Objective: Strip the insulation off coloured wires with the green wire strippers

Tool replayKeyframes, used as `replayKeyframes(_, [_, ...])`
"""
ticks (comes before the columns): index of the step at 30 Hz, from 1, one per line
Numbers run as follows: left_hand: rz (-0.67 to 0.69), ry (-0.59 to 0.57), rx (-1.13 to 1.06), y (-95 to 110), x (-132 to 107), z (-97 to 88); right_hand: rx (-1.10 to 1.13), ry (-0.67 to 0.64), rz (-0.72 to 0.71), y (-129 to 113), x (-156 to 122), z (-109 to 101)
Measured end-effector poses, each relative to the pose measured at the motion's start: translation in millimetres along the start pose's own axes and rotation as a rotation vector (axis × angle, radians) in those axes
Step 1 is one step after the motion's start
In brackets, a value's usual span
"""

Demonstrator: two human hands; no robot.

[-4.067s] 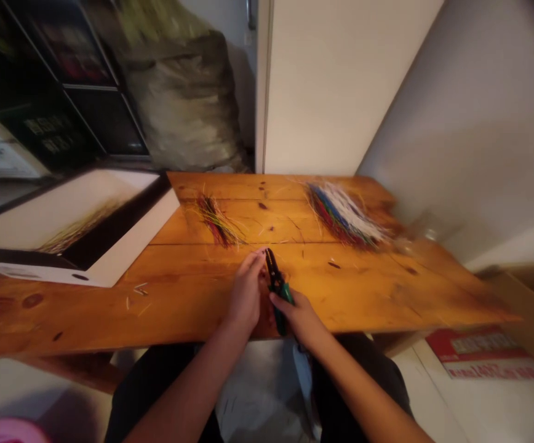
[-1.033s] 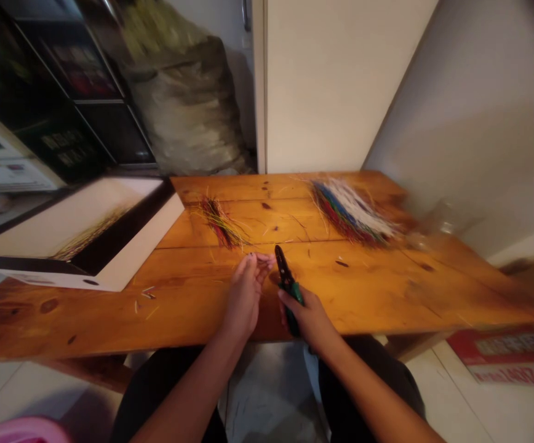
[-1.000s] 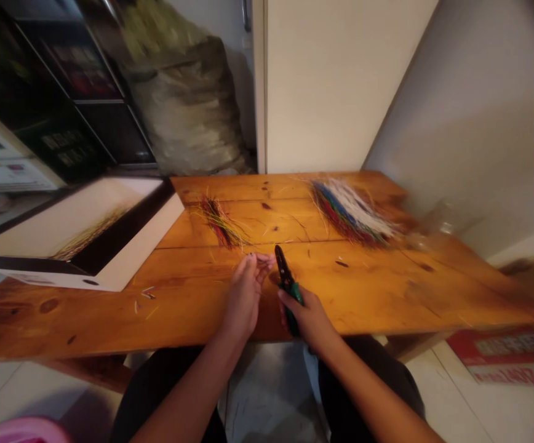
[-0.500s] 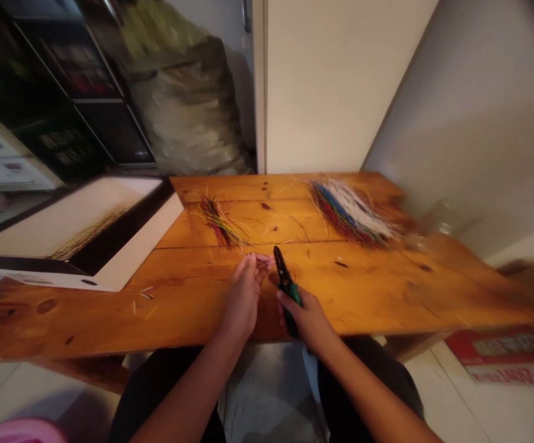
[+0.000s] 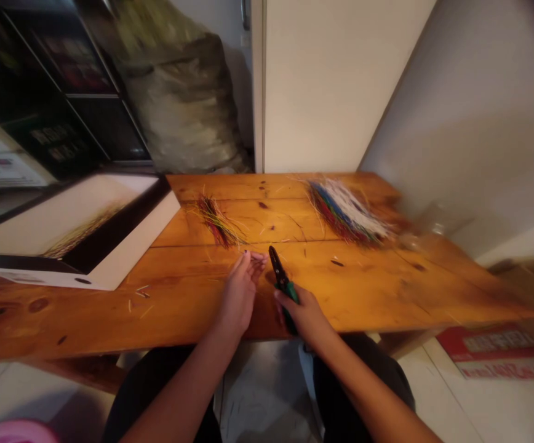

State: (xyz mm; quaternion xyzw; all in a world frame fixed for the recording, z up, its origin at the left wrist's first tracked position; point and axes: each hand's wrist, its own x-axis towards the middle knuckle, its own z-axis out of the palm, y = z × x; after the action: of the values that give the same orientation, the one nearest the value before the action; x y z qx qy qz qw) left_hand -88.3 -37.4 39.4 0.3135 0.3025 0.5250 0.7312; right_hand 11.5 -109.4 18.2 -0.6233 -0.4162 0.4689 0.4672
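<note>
My left hand (image 5: 240, 289) is closed in a pinch above the middle of the wooden table. Whatever lies between its fingertips is too small and blurred to make out. Just right of it, my right hand (image 5: 306, 314) is wrapped round the green handles of a wire stripper (image 5: 280, 272). The tool's dark jaws point up and away, close to the left fingertips but apart from them. Beyond my left hand lies a small bundle of red, yellow and dark wires (image 5: 218, 221). A larger bundle of white, blue, green and red wires (image 5: 347, 212) rests at the back right.
On the table's (image 5: 193, 320) left stands an open white box (image 5: 144, 246) with black edges, thin golden strands inside. Short clippings (image 5: 142, 292) lie in front of it. A clear object (image 5: 433, 224) sits at the right end, and a pink basin (image 5: 15, 432) is on the floor.
The whole view has shifted slightly, so everything appears a little further left. Both hands keep nearly the same pose, and the wire stripper stays in my right hand.
</note>
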Motion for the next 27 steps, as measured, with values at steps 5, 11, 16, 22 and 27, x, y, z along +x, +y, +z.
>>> replayKeyframes(5, [-0.009, 0.021, -0.025, 1.6, 0.7, 0.7, 0.025, -0.008, 0.005, 1.3, 0.8, -0.3])
replayKeyframes(11, [0.095, 0.069, 0.145, -3.9, 2.0, -1.5, 0.040, -0.013, 0.011, 4.2, 2.2, -0.8])
replayKeyframes(16, [0.099, 0.126, 0.205, -6.5, 2.2, -0.7, 0.038, -0.018, 0.011, 8.2, 4.2, -1.3])
replayKeyframes(22, [0.099, 0.122, 0.215, -7.7, 0.9, 0.9, 0.038, -0.013, 0.013, 10.9, 4.9, -0.8])
replayKeyframes(27, [0.099, 0.111, 0.225, -8.1, 0.4, 0.6, 0.084, -0.021, 0.050, 11.0, 5.0, -0.2])
